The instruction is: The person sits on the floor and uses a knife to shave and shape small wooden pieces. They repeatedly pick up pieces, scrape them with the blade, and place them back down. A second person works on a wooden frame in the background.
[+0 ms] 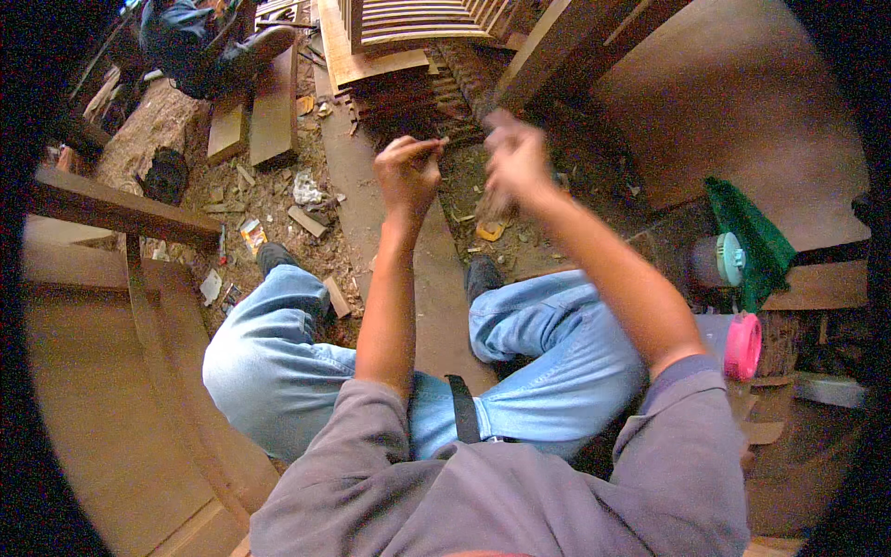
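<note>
At the far left, a wooden panel stands below a wooden beam. Above, near the upper left rim, a co-worker's leg in blue trousers is partly visible. Just right of the leg, two boards lie side by side on the littered ground. A crumpled white scrap lies below them among wood chips.

The left hand is raised over a flat strip that runs between the wearer's legs. Its fingers are curled closed, with thumb and index finger meeting at the tips; whether a small item is pinched there cannot be told. A slatted wooden frame is positioned beyond it.

The right hand is raised just right of the left hand, the two apart. Its fingers are wrapped around an elongated object, which projects above and below the fist; motion blur obscures its type.

Further right, a brown panel spans the upper corner. Below it, a green cloth hangs beside a container with a teal lid. A container with a pink lid is located nearest the wearer's right arm.
</note>
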A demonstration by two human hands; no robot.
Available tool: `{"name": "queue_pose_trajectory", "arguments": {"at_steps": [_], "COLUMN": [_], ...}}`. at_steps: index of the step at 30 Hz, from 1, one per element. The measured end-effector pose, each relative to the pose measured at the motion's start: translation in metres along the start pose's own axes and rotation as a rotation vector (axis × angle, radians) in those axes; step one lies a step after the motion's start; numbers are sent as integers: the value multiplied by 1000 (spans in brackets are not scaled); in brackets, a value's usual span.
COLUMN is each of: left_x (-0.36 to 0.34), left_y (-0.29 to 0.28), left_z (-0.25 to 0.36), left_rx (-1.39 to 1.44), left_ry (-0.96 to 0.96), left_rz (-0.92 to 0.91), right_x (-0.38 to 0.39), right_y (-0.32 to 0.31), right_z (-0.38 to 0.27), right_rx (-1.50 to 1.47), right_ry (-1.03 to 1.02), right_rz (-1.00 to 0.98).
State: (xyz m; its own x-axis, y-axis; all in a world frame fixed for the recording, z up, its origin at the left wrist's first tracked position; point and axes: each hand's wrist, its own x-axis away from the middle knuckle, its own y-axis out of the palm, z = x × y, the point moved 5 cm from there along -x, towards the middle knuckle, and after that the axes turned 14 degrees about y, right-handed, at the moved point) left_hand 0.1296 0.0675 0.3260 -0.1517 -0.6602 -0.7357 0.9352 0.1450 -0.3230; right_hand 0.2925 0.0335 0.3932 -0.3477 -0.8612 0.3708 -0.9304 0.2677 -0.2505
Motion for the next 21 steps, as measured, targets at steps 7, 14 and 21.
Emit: {"name": "queue_pose_trajectory", "arguments": {"at_steps": [7, 14, 21], "left_x": [16, 55, 233], "left_y": [8, 10, 5], "left_z": [8, -67, -193], "left_rx": [95, 14, 105], "left_ry": [-48, -302, -812], "left_rz": [28, 24, 60], "right_x": [-40, -41, -38], "right_y": [-133, -105, -70], "right_z": [-2, 4, 24], "right_rx": [-281, 91, 387], "right_ry": [-26, -134, -64], "right_rz": [316, 99, -34]}}
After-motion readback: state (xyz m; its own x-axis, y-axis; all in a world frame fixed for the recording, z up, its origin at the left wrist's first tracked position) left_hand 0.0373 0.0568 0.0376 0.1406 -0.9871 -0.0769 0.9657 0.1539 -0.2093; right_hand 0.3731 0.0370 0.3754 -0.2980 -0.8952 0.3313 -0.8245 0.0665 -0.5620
